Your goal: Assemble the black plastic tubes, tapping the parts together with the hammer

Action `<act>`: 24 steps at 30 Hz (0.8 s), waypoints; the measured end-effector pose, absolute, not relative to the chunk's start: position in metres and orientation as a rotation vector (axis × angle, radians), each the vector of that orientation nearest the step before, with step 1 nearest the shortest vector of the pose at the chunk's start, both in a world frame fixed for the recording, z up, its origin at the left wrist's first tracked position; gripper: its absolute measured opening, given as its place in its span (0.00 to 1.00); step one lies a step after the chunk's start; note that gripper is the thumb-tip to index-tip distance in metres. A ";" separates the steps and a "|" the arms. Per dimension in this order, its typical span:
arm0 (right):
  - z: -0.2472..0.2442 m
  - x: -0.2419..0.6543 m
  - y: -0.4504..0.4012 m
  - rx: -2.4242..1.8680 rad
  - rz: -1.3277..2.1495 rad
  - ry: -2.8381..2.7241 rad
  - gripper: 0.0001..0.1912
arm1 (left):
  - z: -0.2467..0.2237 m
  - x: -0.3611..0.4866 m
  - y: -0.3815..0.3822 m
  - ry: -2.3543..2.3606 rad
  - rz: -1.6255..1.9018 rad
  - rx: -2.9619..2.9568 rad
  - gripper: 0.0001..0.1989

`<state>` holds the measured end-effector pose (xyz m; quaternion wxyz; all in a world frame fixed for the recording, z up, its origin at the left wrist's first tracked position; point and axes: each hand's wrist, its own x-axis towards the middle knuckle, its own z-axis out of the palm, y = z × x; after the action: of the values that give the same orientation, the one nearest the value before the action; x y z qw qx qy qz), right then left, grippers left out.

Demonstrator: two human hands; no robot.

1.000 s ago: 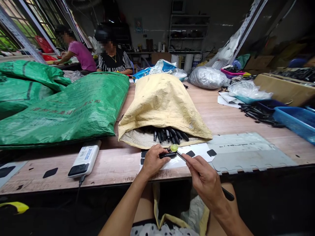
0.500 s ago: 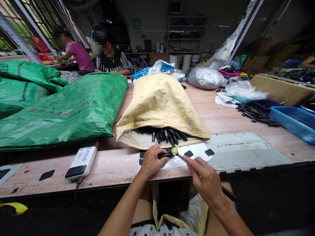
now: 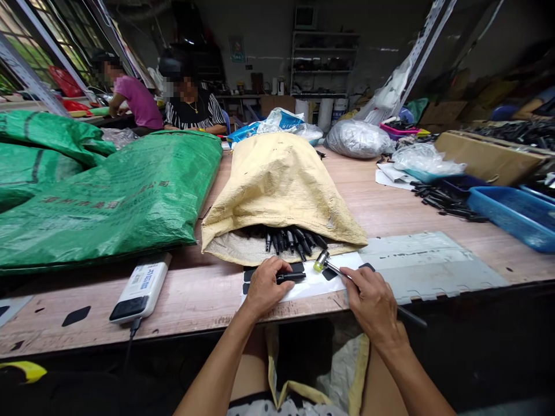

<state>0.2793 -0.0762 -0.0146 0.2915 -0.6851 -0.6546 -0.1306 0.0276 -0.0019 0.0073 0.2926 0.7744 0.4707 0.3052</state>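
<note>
My left hand point(image 3: 265, 289) is closed on a short black tube point(image 3: 295, 277), which lies sideways over a white sheet point(image 3: 312, 286) at the table's front edge. In my right hand point(image 3: 373, 300) is a small hammer with a metal and yellow-green head point(image 3: 321, 261). The head is tilted, to the right of the tube and apart from it. Its dark handle sticks out behind my hand. Just beyond, a cream woven sack point(image 3: 277, 185) lies open towards me, with several black parts point(image 3: 291, 239) in its mouth.
A green sack point(image 3: 130, 196) and a white power bank point(image 3: 142, 288) with a cable are on the left. A grey mat point(image 3: 433, 266), a blue basket point(image 3: 511, 214) and loose black parts point(image 3: 446, 199) lie to the right. Two people sit at the back left.
The hammer head has moved away from the tube, up and to the right, and has turned. My right hand has shifted right. My left hand still holds the tube. The view has moved slightly.
</note>
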 end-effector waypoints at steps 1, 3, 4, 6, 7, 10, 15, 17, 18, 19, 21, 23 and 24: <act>-0.016 0.278 -0.076 -1.833 -0.385 -1.736 0.12 | 0.007 0.027 -0.002 1.252 0.813 2.063 0.08; -0.019 0.276 -0.076 -1.849 -0.454 -1.723 0.12 | 0.006 0.027 -0.001 1.245 0.820 2.059 0.09; -0.020 0.275 -0.076 -1.855 -0.484 -1.725 0.12 | 0.006 0.027 -0.001 1.240 0.824 2.054 0.09; -0.022 0.273 -0.076 -1.865 -0.534 -1.736 0.12 | 0.006 0.026 -0.001 1.235 0.827 2.036 0.09; -0.023 0.273 -0.076 -1.868 -0.554 -1.740 0.12 | 0.006 0.026 -0.001 1.235 0.825 2.026 0.09; -0.025 0.273 -0.076 -1.884 -0.583 -1.741 0.12 | 0.004 0.026 0.000 1.241 0.811 2.006 0.09; -0.026 0.272 -0.076 -1.896 -0.594 -1.722 0.11 | 0.004 0.025 -0.001 1.199 0.821 1.981 0.08; -0.026 0.271 -0.075 -1.894 -0.594 -1.720 0.11 | 0.011 0.024 -0.008 1.115 0.850 1.905 0.07; -0.025 0.271 -0.075 -1.894 -0.593 -1.721 0.11 | 0.016 0.024 -0.014 1.058 0.857 1.856 0.08; -0.025 0.271 -0.075 -1.896 -0.592 -1.723 0.11 | 0.022 0.023 -0.022 0.995 0.842 1.813 0.10; -0.025 0.271 -0.075 -1.902 -0.592 -1.725 0.11 | 0.033 0.025 -0.043 0.875 0.718 1.770 0.12; -0.025 0.271 -0.075 -1.907 -0.595 -1.726 0.11 | 0.035 0.029 -0.066 0.783 0.491 1.787 0.11; -0.026 0.272 -0.075 -1.907 -0.595 -1.728 0.11 | 0.030 0.032 -0.077 0.767 0.370 1.802 0.10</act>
<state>0.2715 -0.0748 -0.0255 0.2475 -0.6995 -0.6339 -0.2183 0.0321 -0.0775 0.0303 0.5431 0.7592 0.3230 0.1558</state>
